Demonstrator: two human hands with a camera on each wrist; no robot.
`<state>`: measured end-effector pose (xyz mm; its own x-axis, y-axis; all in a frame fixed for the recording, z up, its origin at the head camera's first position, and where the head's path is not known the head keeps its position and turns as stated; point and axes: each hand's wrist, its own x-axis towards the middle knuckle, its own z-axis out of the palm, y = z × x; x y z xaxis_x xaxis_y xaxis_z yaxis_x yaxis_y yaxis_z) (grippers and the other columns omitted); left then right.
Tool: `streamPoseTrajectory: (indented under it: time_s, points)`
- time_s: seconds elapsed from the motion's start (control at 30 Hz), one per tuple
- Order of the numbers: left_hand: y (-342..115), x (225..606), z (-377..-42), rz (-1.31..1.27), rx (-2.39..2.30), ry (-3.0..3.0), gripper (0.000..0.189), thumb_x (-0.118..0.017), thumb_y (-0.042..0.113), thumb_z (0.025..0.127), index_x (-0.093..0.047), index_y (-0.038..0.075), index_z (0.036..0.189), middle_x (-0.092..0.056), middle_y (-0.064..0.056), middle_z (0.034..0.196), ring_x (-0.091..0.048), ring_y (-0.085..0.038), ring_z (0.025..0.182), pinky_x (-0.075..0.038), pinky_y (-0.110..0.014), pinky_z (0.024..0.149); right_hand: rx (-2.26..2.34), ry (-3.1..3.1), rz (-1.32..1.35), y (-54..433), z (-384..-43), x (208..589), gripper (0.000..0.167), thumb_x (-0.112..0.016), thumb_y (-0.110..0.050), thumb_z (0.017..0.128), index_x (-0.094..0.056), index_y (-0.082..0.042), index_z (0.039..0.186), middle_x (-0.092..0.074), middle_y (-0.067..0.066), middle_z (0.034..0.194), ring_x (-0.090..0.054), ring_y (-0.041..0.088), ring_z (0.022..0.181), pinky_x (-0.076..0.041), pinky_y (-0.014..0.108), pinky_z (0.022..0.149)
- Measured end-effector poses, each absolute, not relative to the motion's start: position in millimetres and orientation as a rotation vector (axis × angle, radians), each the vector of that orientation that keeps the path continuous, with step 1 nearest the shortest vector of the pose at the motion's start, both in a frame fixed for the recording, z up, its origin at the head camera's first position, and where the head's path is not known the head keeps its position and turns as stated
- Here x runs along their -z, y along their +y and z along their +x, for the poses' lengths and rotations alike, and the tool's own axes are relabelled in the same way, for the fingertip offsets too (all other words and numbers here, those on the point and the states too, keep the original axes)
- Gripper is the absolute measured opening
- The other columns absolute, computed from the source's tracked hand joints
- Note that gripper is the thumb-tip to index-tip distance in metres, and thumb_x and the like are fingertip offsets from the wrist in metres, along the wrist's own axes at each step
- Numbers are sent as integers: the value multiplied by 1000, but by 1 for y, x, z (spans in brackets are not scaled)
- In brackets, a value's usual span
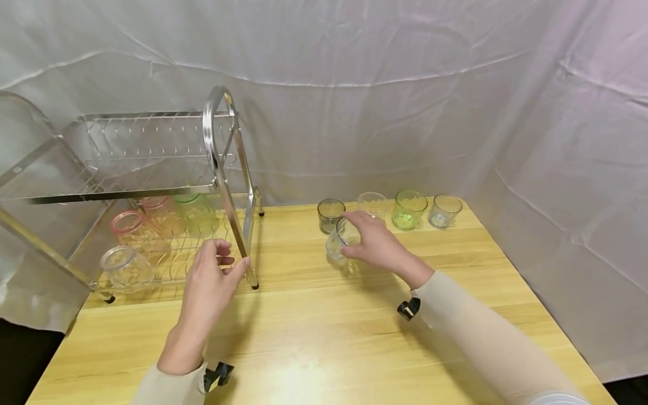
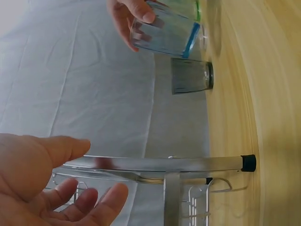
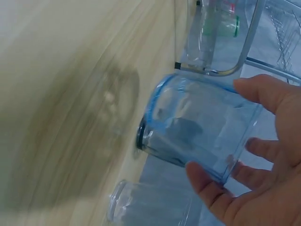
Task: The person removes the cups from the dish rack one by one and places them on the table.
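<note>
My right hand (image 1: 373, 241) grips a clear, blue-tinted glass (image 3: 202, 117) by its rim end, thumb on one side and fingers on the other. That glass has a blue base and seems raised off the table, its shadow lying apart from it in the right wrist view. Just behind it is a grey glass (image 1: 331, 215). Holding nothing, my left hand (image 1: 210, 281) hovers with loosely bent fingers beside the front right leg of a metal dish rack (image 1: 234, 216). Whether it touches the leg, I cannot tell.
A clear glass (image 1: 372, 203), a green glass (image 1: 410, 211) and a bluish glass (image 1: 445, 211) line the table's back edge. On the rack's lower shelf sit a clear glass (image 1: 126, 269), pink glasses (image 1: 133, 226) and a green glass (image 1: 197, 212). Grey cloth (image 1: 364, 124) hangs behind.
</note>
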<state>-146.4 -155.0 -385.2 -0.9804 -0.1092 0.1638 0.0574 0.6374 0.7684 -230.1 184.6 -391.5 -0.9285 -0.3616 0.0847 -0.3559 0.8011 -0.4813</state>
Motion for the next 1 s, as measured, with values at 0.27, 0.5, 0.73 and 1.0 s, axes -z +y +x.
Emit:
streamPoseTrajectory:
  time_s: [0.27, 0.5, 0.73, 1.0]
  points:
    - [-151, 392, -157, -10, 1208, -2643, 39, -73, 18, 102, -59, 0, 134, -69, -20, 126, -70, -37, 116, -62, -50, 93, 562, 2966, -601, 167, -236, 398, 85, -82, -35, 88, -44, -14, 161, -50, 19, 156, -53, 42, 138, -39, 65, 118]
    - [-150, 393, -161, -31, 1141, -2642, 25, -68, 21, 105, -66, 5, 124, -75, -17, 120, -74, -36, 109, -62, -52, 81, 494, 2961, -558, 162, -235, 399, 84, -79, -34, 86, -45, -17, 161, -47, 19, 159, -50, 45, 137, -49, 61, 108]
    - [-149, 395, -162, -32, 1138, -2608, 19, -70, 19, 104, -69, 6, 119, -76, -16, 116, -76, -34, 104, -63, -49, 79, 410, 2952, -510, 153, -236, 395, 85, -80, -40, 87, -45, -18, 161, -48, 19, 159, -52, 46, 131, -53, 59, 103]
    - [-150, 396, -161, -35, 1139, -2594, 18, -71, 18, 103, -69, 7, 117, -77, -15, 114, -77, -33, 101, -64, -47, 76, 399, 2921, -474, 147, -235, 391, 84, -81, -41, 89, -45, -19, 161, -48, 19, 157, -52, 49, 131, -52, 61, 103]
